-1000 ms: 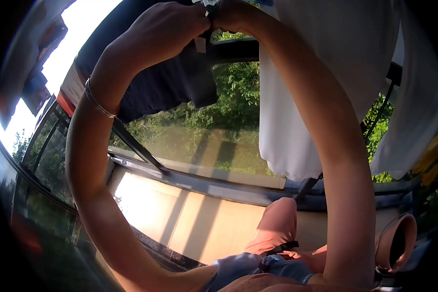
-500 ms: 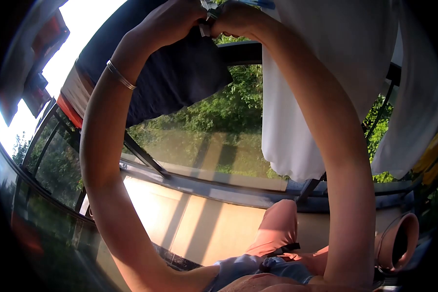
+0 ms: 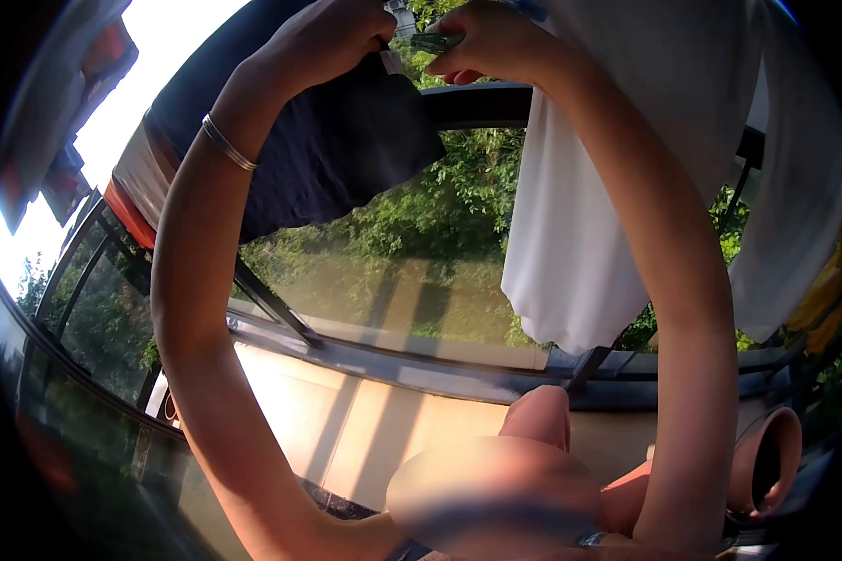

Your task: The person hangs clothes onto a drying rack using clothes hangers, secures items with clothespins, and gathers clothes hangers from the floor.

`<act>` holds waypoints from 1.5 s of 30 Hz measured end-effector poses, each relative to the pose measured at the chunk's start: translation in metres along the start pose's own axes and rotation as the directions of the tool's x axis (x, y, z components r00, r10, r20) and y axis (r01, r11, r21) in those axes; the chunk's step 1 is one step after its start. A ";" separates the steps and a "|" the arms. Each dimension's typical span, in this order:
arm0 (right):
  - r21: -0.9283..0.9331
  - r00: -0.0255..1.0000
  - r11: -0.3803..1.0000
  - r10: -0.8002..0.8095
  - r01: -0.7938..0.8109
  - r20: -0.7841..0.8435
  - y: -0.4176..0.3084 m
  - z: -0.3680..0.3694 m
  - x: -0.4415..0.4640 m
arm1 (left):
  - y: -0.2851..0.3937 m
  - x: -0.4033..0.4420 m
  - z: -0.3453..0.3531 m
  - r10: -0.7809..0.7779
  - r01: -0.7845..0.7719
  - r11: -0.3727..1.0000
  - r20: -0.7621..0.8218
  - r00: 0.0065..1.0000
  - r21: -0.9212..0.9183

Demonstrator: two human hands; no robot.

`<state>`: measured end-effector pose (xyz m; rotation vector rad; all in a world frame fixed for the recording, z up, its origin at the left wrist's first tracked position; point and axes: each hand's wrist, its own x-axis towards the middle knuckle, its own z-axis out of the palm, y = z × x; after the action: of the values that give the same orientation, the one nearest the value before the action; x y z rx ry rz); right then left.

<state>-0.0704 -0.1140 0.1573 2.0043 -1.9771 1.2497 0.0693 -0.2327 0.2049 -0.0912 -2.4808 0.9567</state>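
Our right hand (image 3: 507, 45) has drawn away, fingers gripping a small green clip (image 3: 430, 42); our left hand (image 3: 323, 39) clenches, apparently on hanging navy cloth (image 3: 346, 140).

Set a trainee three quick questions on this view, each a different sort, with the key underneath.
1. Multiple choice: what shade is the cloth hanging just below the left hand?
A) White
B) Dark blue
C) Yellow
2. True or false: the two hands are clasped together.
3. Fill in the blank: the left forearm wears a thin, shiny ____.

Key:
1. B, the dark cloth.
2. False; a gap separates the left hand from the right hand.
3. bracelet
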 end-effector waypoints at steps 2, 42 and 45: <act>-0.026 1.000 1.000 -0.004 0.003 -0.014 -0.005 0.000 0.000 | 0.000 -0.001 0.000 0.017 -0.018 1.000 -0.055 0.998 -0.024; -0.024 0.975 0.999 -0.036 0.032 -0.217 0.012 -0.067 -0.255 | 0.054 -0.005 0.057 -0.462 0.538 0.820 -0.330 0.823 0.193; 0.032 0.837 0.941 0.316 -0.338 -0.447 0.024 -0.098 -0.364 | 0.068 -0.017 0.059 0.055 0.160 0.970 -0.808 0.587 0.182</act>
<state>-0.0837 0.2311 0.0047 1.2256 -2.1249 1.5385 0.0502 -0.2218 0.1157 -0.3032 -1.4881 0.8989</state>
